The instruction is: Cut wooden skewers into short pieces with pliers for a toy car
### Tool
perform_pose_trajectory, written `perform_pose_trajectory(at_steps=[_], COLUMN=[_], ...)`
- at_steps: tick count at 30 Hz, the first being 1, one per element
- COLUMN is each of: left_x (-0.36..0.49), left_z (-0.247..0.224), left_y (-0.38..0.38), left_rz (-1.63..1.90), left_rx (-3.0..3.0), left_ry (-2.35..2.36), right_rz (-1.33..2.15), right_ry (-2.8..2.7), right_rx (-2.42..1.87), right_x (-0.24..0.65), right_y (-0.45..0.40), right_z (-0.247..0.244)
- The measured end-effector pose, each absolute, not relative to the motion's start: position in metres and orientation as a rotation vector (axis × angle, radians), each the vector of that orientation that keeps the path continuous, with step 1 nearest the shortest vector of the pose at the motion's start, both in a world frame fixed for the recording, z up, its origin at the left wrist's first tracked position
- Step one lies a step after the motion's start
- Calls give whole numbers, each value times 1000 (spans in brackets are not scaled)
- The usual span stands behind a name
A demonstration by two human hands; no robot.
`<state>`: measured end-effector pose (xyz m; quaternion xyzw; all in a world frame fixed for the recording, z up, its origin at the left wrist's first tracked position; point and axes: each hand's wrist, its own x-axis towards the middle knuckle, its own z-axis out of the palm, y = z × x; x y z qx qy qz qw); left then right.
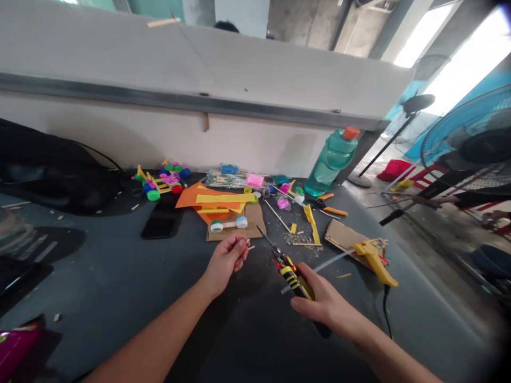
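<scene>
My right hand (319,298) is closed around long-nose pliers (293,276) with yellow-and-black handles; their thin tip points up and to the left. Left of the pliers, the fingers of my left hand (229,260) pinch a small wooden stick piece (248,242), mostly hidden by the fingertips. Just beyond that hand, a stick with bottle caps (228,224) at its ends rests on a piece of cardboard (257,215). Orange paper (191,196) and a yellow strip (225,198) lie on the cardboard too.
A yellow glue gun (373,258) with its cord lies at right by cardboard. A teal bottle (331,162) stands behind orange-handled scissors (333,211). At left are a phone (162,218), a black bag (51,165) and a bottle-cap model (159,183). Fans stand beyond the table.
</scene>
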<state>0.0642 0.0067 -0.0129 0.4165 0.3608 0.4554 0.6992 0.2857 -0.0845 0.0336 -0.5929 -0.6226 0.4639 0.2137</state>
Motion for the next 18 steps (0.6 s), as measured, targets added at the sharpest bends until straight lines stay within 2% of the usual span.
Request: perform_pose_trajectory(at_steps=[5,18], left_x=[64,63], left_z=[-12,-15], left_y=[7,6], left_rz=[1052,1100], left_rx=[939,913], left_ry=[794,762], right_rz=[1086,943], right_ry=[-1890,-2016], right_rx=[-1869,-1881], right_x=[276,270], right_y=[-86,-90], right_z=[27,26])
